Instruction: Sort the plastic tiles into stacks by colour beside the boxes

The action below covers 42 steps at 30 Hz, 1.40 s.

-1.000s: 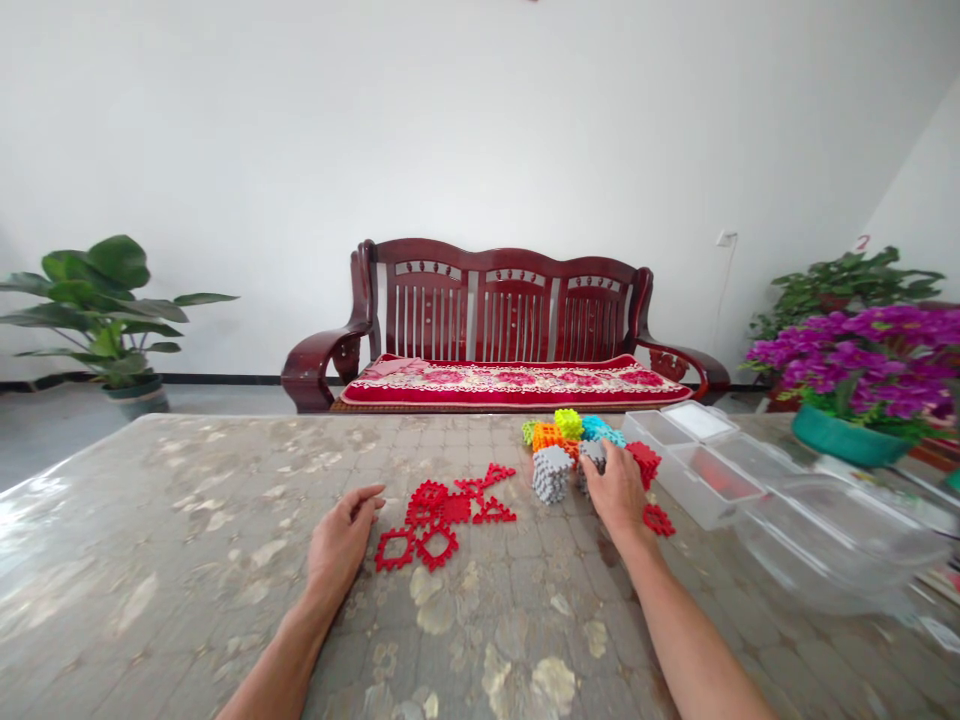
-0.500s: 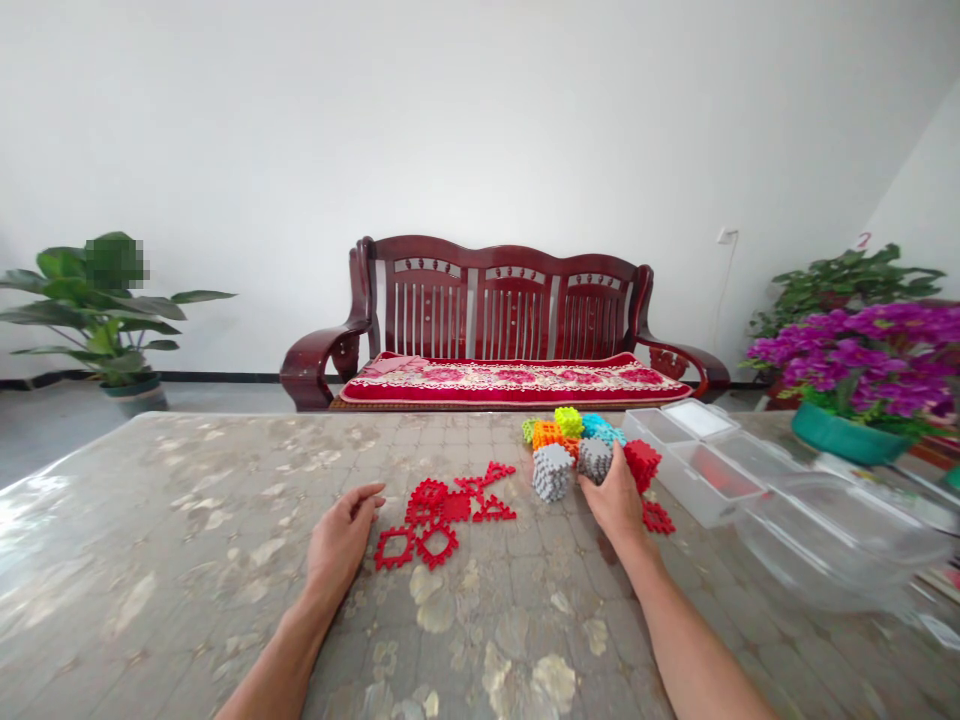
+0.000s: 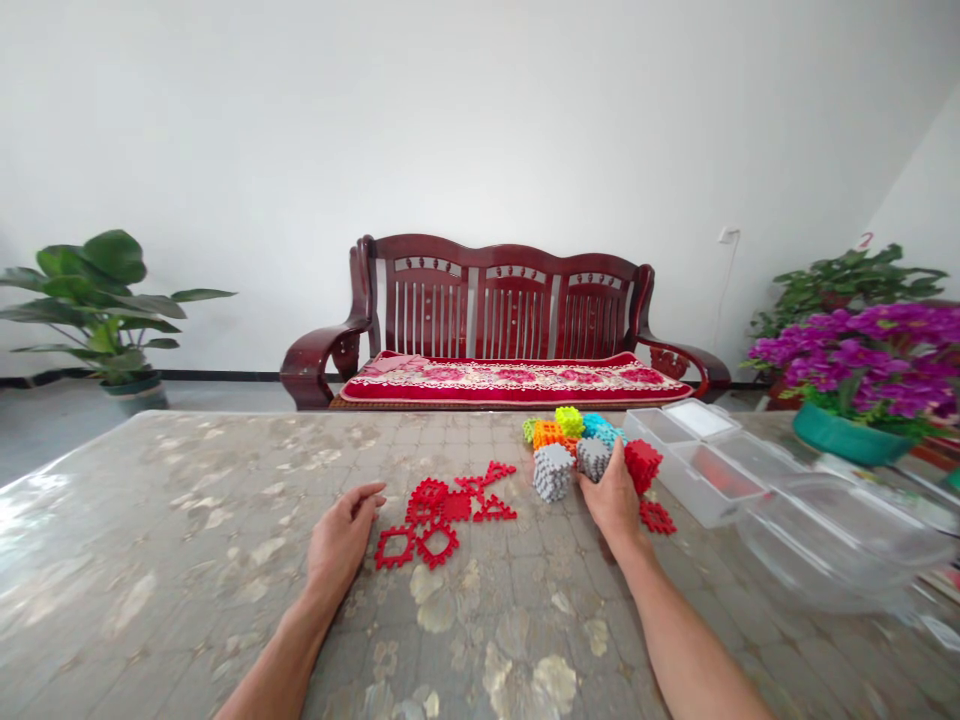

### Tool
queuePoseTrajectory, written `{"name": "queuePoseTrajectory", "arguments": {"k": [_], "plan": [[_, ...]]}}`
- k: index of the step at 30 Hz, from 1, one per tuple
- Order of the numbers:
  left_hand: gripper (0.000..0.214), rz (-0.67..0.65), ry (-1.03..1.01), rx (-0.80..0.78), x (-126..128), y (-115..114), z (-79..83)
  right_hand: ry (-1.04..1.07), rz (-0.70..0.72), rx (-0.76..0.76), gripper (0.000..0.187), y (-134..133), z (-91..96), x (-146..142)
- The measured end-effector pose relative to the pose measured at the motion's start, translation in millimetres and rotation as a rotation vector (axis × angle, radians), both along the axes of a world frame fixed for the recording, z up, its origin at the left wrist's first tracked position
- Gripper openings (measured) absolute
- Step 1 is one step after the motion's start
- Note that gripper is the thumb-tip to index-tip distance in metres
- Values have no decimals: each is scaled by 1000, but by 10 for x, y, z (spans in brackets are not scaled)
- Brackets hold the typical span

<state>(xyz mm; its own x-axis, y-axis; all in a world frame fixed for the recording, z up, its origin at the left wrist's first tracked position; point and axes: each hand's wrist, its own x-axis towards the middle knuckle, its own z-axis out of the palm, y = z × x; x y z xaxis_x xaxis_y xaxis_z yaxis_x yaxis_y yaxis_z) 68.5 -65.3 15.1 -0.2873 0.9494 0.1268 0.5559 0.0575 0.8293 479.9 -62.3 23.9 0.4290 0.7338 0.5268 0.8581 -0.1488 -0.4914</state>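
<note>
My left hand [image 3: 346,527] rests on the table left of the red pieces, its fingers loosely bent and apart, holding nothing. Beside it lie flat red toothed building pieces [image 3: 455,507], among them square frames, triangles and a solid square. My right hand [image 3: 613,498] has its thumb and fingers around a stack of dark grey toothed pieces [image 3: 593,457]. Just left of that stands a light grey stack [image 3: 553,473]; a red stack [image 3: 643,464] is to the right. Behind are orange [image 3: 548,433], lime [image 3: 569,421] and blue pieces [image 3: 601,429]. A loose red frame [image 3: 658,517] lies near my right wrist.
Clear plastic boxes [image 3: 709,485] stand on the table's right side, one with something red inside. Beyond them is a green pot [image 3: 847,433] of purple flowers [image 3: 877,350]. A wooden bench [image 3: 504,300] stands behind the table [image 3: 225,520].
</note>
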Motion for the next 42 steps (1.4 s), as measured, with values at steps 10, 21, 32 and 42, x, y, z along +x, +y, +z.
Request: {"name": "queuePoseTrajectory", "arguments": {"k": [10,21,32,42], "plan": [[41,6,12,0,-8,5,-12,-57,-6,66,88,25,60,4],[44,-8,-12,-15,4,-6,1,-25,9,104,93,-7,-22,-6],[41,4,11,-2,14,-11,21,2,-18,39,96,-62,-95,-34],[41,7,21,2,9,-8,6,-38,-73,-78,94,-36,-97,-20]]}}
